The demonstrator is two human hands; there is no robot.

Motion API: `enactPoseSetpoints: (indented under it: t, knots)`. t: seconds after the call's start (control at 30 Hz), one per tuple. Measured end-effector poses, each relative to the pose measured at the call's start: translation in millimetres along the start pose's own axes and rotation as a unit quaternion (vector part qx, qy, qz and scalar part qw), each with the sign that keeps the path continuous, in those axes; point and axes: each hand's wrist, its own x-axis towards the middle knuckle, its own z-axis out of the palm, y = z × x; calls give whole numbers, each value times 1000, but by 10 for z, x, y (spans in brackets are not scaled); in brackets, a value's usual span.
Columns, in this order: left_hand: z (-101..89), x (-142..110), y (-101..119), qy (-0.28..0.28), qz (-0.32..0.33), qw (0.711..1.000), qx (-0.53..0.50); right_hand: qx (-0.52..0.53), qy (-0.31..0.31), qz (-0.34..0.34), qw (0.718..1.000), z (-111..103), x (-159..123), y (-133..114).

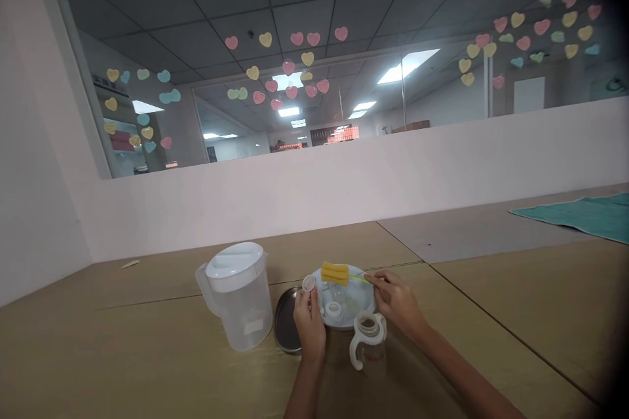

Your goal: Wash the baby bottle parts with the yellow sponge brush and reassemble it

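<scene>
My left hand (310, 326) is closed on a small round white cap (308, 283), held at the left rim of a pale plate (362, 309). In my right hand (397, 302) is the thin green handle of a sponge brush (335, 273), whose yellow head hangs over the plate, to the right of the cap and apart from it. A small white ring-shaped piece (333, 310) lies on the plate. In front of the plate stands a clear bottle (374, 363) with a white two-handled collar (369, 335), its mouth uncovered.
A lidded translucent pitcher (247, 314) stands on the wooden table (162, 353) at the left. Beside it is a dark round metal tray (286, 321), partly behind my left hand. A teal cloth (584, 215) lies far right. A wall with a window (304, 190) borders the table's back.
</scene>
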Motion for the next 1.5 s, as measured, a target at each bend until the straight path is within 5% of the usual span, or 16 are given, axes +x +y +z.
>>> enactPoseSetpoints:
  t: [0.37, 0.57, 0.73, 0.9, 1.03, 1.2, 1.5]
  knots:
    - [-20, 30, 45, -33, -43, 998, -32, -37, -117, -68, 990, -119, 61, 44]
    - [-31, 39, 71, -16, -42, 998, -41, -36, -77, -64, 994, -127, 62, 24]
    - [-82, 43, 54, 80, -16, 997, -18, -36, -37, -87, 995, -103, 41, -41]
    - [-244, 144, -19, 178, -57, 982, -14, -58, 5, -48, 997, -101, 29, 6]
    - [-388, 226, -157, 107, -31, 983, 144, -77, 10, 5, 997, -68, 13, 65]
    - [-462, 219, -339, -35, -74, 920, 382, -128, -26, 27, 991, -17, -10, 117]
    - [-459, 214, -288, -58, -63, 910, 405, -194, -52, 28, 979, 6, -40, 172]
